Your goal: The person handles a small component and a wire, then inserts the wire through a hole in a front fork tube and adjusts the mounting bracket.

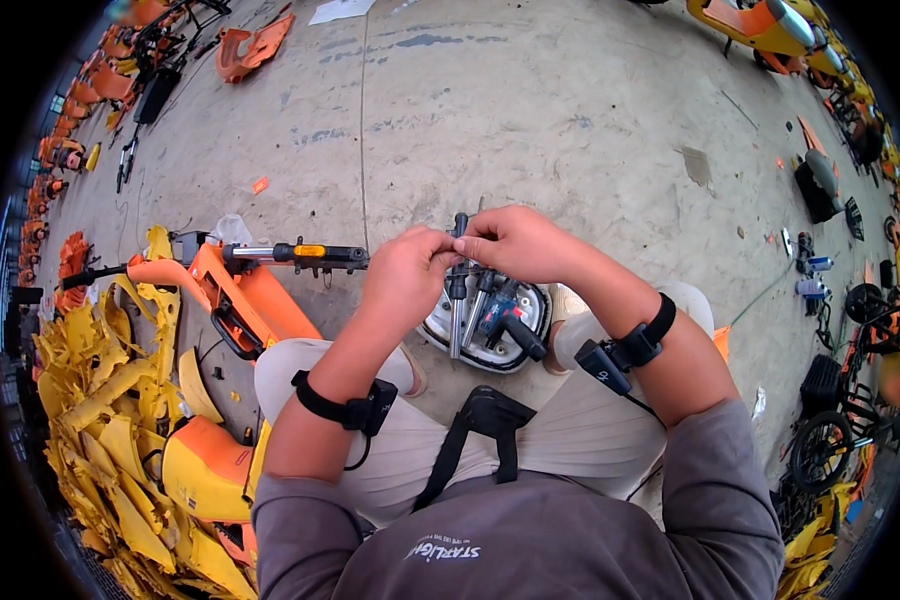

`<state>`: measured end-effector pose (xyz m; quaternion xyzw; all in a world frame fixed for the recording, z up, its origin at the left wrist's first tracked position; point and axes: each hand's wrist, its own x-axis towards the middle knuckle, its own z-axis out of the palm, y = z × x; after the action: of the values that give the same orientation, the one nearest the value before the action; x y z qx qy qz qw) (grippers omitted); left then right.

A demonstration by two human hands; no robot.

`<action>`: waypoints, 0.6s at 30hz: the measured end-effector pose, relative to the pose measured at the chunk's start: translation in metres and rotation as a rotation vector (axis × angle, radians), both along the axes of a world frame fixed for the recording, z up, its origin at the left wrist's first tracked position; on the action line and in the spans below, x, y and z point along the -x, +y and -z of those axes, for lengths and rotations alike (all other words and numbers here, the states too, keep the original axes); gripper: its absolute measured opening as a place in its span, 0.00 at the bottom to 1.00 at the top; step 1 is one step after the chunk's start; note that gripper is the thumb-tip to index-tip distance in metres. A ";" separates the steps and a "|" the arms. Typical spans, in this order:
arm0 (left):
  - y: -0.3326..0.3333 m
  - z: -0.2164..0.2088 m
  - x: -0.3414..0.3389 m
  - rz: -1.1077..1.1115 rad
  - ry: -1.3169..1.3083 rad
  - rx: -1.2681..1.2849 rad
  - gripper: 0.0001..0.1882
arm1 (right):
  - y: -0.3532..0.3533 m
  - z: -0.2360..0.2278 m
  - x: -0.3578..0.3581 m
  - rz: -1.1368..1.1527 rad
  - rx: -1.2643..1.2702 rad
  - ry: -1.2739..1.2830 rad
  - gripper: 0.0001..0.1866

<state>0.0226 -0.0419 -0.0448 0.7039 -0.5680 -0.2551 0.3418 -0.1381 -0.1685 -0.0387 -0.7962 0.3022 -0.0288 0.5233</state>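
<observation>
My left hand (411,264) and my right hand (518,243) meet in front of me, fingers closed and pressed together at the upper part of a black and silver fork leg (457,308). The black end sticks out beyond my fingers and the silver tube points back toward me. Any small part between the fingertips is hidden. Right beside it, a second silver tube (478,308) slants over a pale, round-cornered basin (440,325) between my feet. A blue and black cordless driver (511,326) lies in that basin.
To my left lies an orange scooter frame (260,300) with a fork tube (300,254) carrying an orange reflector. Broken yellow panels (115,430) are heaped behind it. Spray cans (815,288) and a small wheel (822,451) are on the right. An orange panel (254,48) lies far left.
</observation>
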 end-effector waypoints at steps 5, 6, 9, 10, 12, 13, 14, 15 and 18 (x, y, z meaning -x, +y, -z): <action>-0.001 -0.007 0.005 -0.012 -0.033 -0.052 0.16 | -0.001 0.000 0.001 -0.055 -0.002 0.020 0.19; 0.000 -0.005 0.005 0.060 -0.159 -0.011 0.16 | -0.001 0.001 0.001 -0.063 -0.016 0.045 0.19; 0.001 -0.003 0.004 0.160 -0.281 0.067 0.15 | -0.002 0.004 0.002 -0.038 -0.119 0.067 0.15; 0.001 -0.002 0.004 0.185 -0.276 0.104 0.15 | -0.002 0.006 0.002 -0.007 -0.208 0.066 0.12; 0.000 -0.006 0.006 0.175 -0.266 0.108 0.14 | -0.005 0.008 0.002 0.021 -0.254 0.064 0.11; 0.000 -0.007 0.006 0.164 -0.256 0.114 0.14 | -0.005 0.009 0.002 0.047 -0.298 0.063 0.11; -0.001 -0.007 0.006 0.165 -0.256 0.112 0.14 | -0.004 0.008 0.002 0.048 -0.300 0.063 0.11; -0.001 -0.007 0.006 0.167 -0.265 0.134 0.14 | -0.002 0.007 0.002 0.053 -0.202 0.036 0.12; -0.004 -0.008 0.004 0.128 -0.067 0.062 0.11 | 0.000 0.001 0.003 0.045 -0.041 -0.016 0.12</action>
<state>0.0183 -0.0459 -0.0373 0.6632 -0.6308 -0.2350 0.3272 -0.1415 -0.1681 -0.0401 -0.7780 0.3164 -0.0407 0.5412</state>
